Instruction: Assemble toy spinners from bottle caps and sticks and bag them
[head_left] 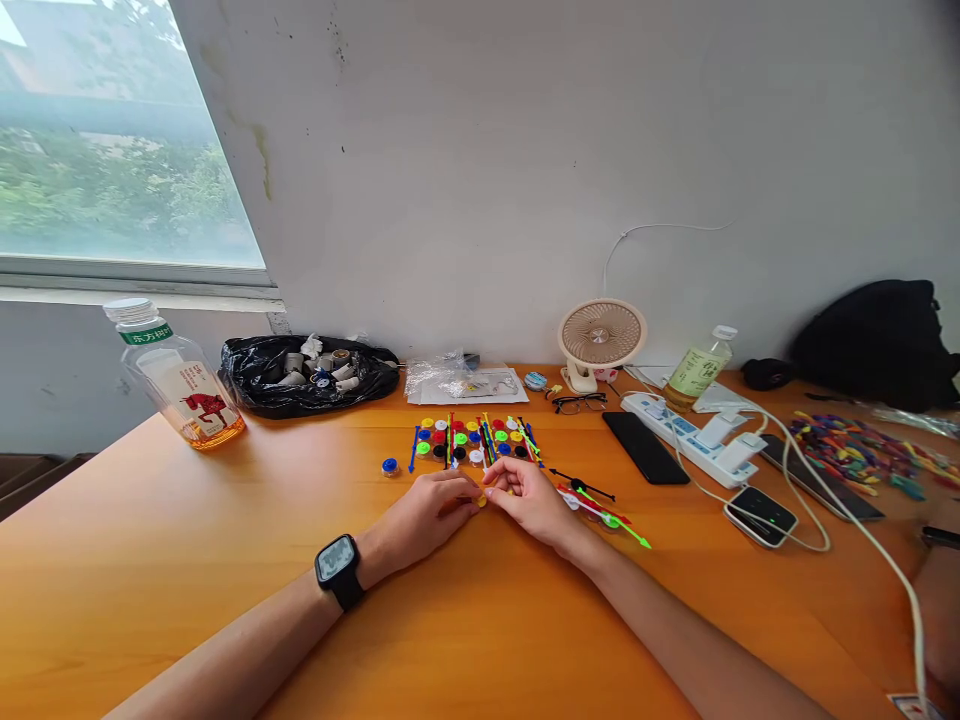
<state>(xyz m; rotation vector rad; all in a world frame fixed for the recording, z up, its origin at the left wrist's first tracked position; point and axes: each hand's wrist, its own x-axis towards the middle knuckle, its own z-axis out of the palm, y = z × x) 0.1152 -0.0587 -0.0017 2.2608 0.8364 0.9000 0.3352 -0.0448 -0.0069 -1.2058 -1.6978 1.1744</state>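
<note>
Disc (482, 501), yellow, is pinched at the fingertips of the left hand (437, 512); those of the right hand (534, 502) are drawn together beside it, though whether they also grip it cannot be told. The piece is held low over the table (225, 580), on the near side of the coloured discs (424, 449); too much is covered for its axis to be read. The blue arrow (413, 450), at the left end of the rows, is aligned near to far, its head directed toward the viewer. The green arrow (636, 534) is laid obliquely, its head directed rightward and nearer; the black arrow (600, 491) is slanted similarly. Slender, smooth plastic shafts are seen throughout. The table is wood-grained, the bag (255, 375) glossy and crumpled. On the bottle (180, 390), clear and angular, a green band is lettered 东方树 and a red horse is printed below.
</note>
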